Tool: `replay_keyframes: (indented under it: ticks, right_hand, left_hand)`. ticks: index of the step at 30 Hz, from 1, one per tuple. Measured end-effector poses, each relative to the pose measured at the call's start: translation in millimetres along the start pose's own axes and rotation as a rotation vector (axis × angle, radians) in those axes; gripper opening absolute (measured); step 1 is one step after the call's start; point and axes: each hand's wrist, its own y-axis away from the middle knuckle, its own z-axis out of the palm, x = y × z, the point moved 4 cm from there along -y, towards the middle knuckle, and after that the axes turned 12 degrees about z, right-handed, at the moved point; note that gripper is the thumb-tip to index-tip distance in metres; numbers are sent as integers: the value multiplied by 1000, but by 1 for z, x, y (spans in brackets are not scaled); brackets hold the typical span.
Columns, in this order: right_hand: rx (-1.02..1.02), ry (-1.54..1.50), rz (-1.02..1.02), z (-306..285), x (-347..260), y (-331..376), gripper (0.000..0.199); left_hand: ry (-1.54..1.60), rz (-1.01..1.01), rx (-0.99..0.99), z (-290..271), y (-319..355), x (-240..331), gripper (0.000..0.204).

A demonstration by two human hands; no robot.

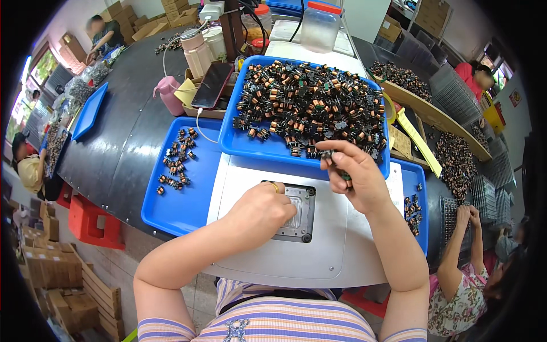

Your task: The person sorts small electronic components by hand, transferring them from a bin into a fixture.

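Note:
My left hand (259, 214), with a ring on one finger, is closed and turned down over the left side of a recessed metal fixture (308, 219) in the silvery worktop. Its fingertips are hidden, so whatever they hold cannot be made out. Raised at the front edge of the heaped tray, my right hand (362, 176) is closed around a few small copper-wound coils (346, 178) with black bases. One of them sits between thumb and forefinger. Behind it, a blue tray (268, 155) carries a large pile of the same coils (319, 108).
Lower blue trays stand left (176, 219) and right (424, 228), with scattered coils. A phone (213, 85) on a cable, a pink bottle (196, 54) and a lidded jar (320, 28) are behind. At right, a co-worker's hands (468, 214) touch a grid rack beside more coils (456, 162).

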Motion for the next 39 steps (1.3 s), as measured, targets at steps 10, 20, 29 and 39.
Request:
replay_keyframes:
  ticks: [10, 20, 29, 39]
  right_hand:
    - [-44, 1115, -462, 24, 13, 7, 17]
    - [-35, 1354, -614, 39, 38, 8, 16]
    - [-28, 1434, -683, 41, 40, 10, 15]
    - [-32, 1377, -685, 41, 40, 10, 16]
  left_hand:
    - [634, -613, 553, -41, 5, -84, 23]
    - [-76, -520, 535, -23, -9, -97, 30]
    - [1534, -594, 842, -14, 14, -69, 28]
    - [1823, -656, 943, 7, 25, -46, 29]
